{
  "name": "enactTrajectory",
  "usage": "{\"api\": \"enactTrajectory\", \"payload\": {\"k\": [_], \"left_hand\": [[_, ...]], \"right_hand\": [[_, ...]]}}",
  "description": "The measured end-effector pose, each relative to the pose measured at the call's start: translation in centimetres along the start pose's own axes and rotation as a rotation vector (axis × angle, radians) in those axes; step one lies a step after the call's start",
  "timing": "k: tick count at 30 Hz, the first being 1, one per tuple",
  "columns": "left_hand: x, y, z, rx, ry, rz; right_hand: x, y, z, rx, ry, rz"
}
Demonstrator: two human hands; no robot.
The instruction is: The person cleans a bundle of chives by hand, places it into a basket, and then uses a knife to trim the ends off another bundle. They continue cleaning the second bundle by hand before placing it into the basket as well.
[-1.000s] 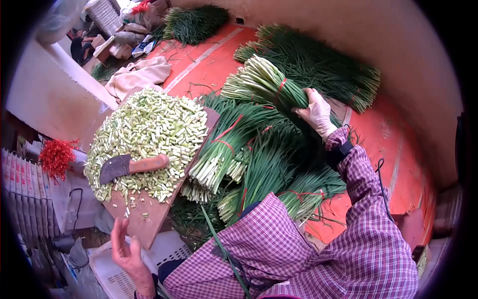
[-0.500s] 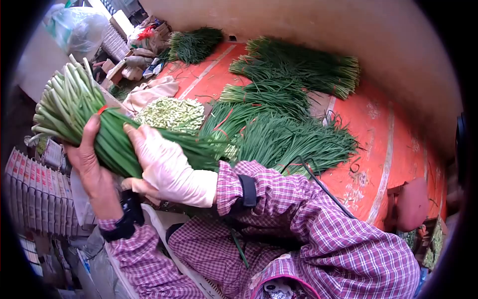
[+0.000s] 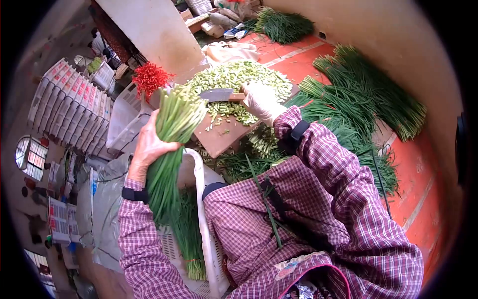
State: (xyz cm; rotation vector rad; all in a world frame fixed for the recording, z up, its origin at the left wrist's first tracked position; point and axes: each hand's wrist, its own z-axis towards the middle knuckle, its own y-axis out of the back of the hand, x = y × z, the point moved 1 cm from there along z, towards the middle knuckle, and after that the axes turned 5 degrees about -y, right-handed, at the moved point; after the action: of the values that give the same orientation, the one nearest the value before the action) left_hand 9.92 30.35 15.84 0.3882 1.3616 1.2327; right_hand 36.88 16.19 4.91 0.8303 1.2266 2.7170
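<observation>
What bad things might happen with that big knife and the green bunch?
The cleaver in the right hand lies close to the left hand holding the chive bunch; a chop could nick fingers. The cutting board seems to jut out, so it might tip. Chopped bits piled high could spill off.

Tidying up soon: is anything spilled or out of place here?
One loose chive leaf lies across the person's checked lap, away from the bundle in the left hand. Stray cut bits dot the cutting board.
</observation>
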Motion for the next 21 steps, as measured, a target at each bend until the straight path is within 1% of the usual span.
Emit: {"api": "enactTrajectory", "payload": {"k": [1, 2, 5, 6, 7, 8, 10, 11, 12, 13, 14, 15, 16, 17, 18, 20, 21], "left_hand": [[1.2, -1.9, 0.4, 0.021, 0.001, -0.039], [1.9, -3.5, 0.9, 0.035, -0.012, -0.094], [4.4, -7.4, 2.8, 0.136, 0.057, -0.183], [4.3, -8.1, 2.9, 0.163, 0.058, -0.185], [4.7, -8.7, 3.7, 0.241, 0.108, -0.170], [5.2, -9.1, 4.4, 0.246, 0.107, -0.174], [6.6, -10.0, 5.4, 0.345, 0.094, -0.276], [4.2, -9.2, 5.6, 0.355, 0.043, -0.318], [4.0, -10.0, 5.7, 0.359, 0.053, -0.321], [3.8, -10.5, 5.6, 0.268, 0.015, -0.225], [3.5, -11.0, 5.8, 0.181, -0.026, -0.128], [3.0, -11.8, 5.9, 0.145, -0.006, 0.038], [1.7, -12.2, 5.5, 0.119, 0.069, 0.245], [0.9, -12.9, 5.1, 0.081, 0.048, 0.320], [0.3, -13.6, 4.9, 0.043, 0.027, 0.396], [0.5, -16.0, 4.4, 0.029, -0.023, 0.518], [0.2, -16.5, 4.6, 0.053, 0.013, 0.546]], "right_hand": [[-0.8, -1.4, 0.6, 0.029, -0.001, -0.180], [-1.6, -2.5, 1.0, 0.031, 0.000, -0.178], [-4.1, -5.2, 1.8, 0.224, -0.047, -0.149], [-3.9, -4.8, 1.5, 0.224, -0.049, -0.151], [-4.1, -4.8, 1.6, 0.223, -0.014, -0.154], [-4.2, -4.8, 1.7, 0.223, 0.022, -0.154], [-3.4, -2.5, 1.4, 0.229, 0.021, -0.125], [-2.9, -1.2, 1.1, 0.279, -0.080, -0.042], [-2.6, -0.1, 0.9, 0.332, -0.180, 0.041], [-2.5, 0.6, 0.5, 0.340, -0.261, 0.104], [-3.9, -0.3, -0.1, 0.190, -0.165, 0.044], [-4.0, 0.4, -0.6, 0.157, -0.172, 0.099], [-3.7, 1.4, -1.3, 0.124, -0.179, 0.152], [-3.8, 2.1, -1.9, 0.165, -0.200, 0.297], [-4.1, 2.1, -2.9, 0.200, -0.237, 0.613], [-1.0, 5.5, -4.7, 0.425, -0.459, 0.784], [-0.3, 6.0, -5.6, 0.418, -0.447, 0.814]]}}
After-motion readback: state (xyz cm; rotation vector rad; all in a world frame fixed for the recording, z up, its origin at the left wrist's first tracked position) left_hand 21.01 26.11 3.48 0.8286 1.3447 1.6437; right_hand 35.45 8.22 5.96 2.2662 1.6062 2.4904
